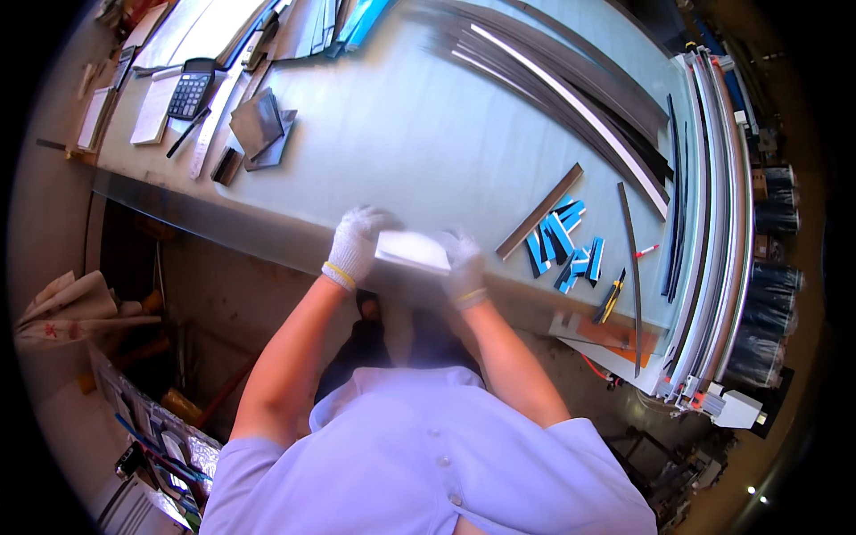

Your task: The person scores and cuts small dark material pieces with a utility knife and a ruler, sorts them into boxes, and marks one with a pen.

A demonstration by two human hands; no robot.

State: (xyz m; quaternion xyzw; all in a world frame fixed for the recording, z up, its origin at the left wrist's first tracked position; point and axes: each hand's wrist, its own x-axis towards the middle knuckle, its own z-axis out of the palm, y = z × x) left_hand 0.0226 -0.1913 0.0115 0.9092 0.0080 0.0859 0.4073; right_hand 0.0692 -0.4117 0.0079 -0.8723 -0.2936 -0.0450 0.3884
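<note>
Across the upper middle of the view, a pale counter (374,160) is spreading out in front of the person. At its far right, a bundle of long dark strips (544,94) is lying in a curve, one white strip showing among them. Toward the left, dark square plates (258,125) are overlapping. At the near edge, the left hand (355,241) and right hand (464,263), both in pale gloves, are gripping opposite ends of a white piece (413,250); motion blur is hiding the exact finger placement. A black calculator (191,94) is resting beside a pad (155,109) at the left. Right of the hands, small blue, black and white pieces (560,236) are lying scattered, with a yellow-and-black tool (613,299) sitting near them.
</note>
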